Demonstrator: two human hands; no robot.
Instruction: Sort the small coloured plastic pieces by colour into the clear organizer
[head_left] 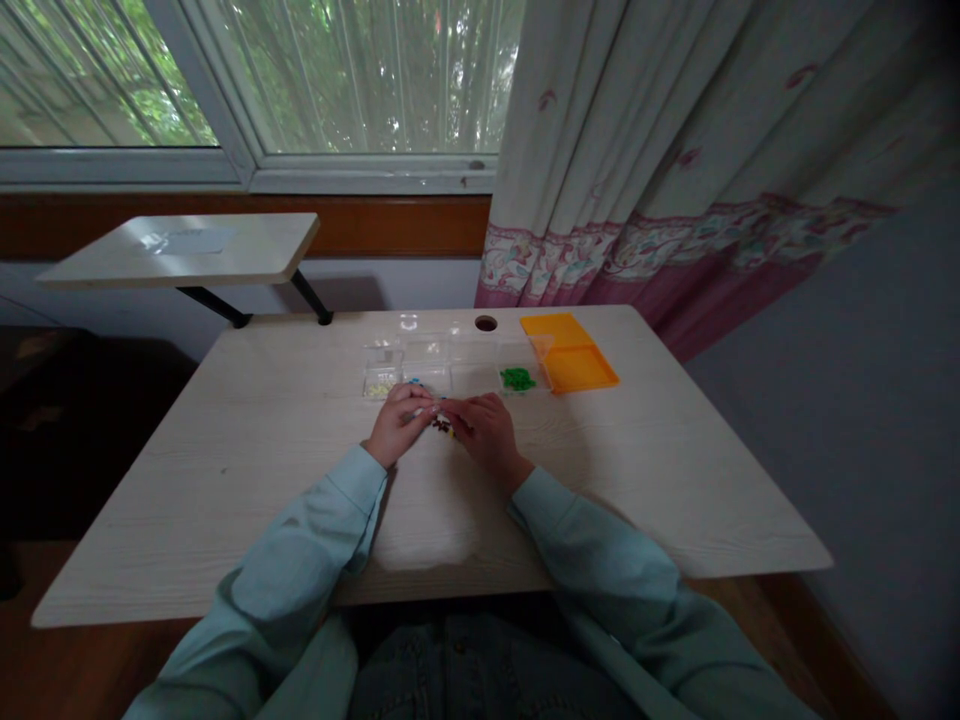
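Note:
My left hand (397, 425) and my right hand (489, 432) meet over the middle of the desk, fingertips pinched close together. Whatever is between them is too small to make out. Just below the fingertips lie several tiny dark brown pieces (441, 426) with a little yellow among them. Behind the hands stands a clear plastic tray with compartments (474, 378). Its right compartment holds a heap of small green pieces (517, 379), its left one pale yellow bits (381, 389). Some blue bits (415, 382) show beside my left fingers, partly hidden.
An orange plastic tray (581, 368) lies at the back right of the pale wooden desk (285, 500). A round cable hole (486, 323) is near the back edge. A raised shelf (247, 250) on black legs stands at the back left. A curtain (570, 200) hangs behind.

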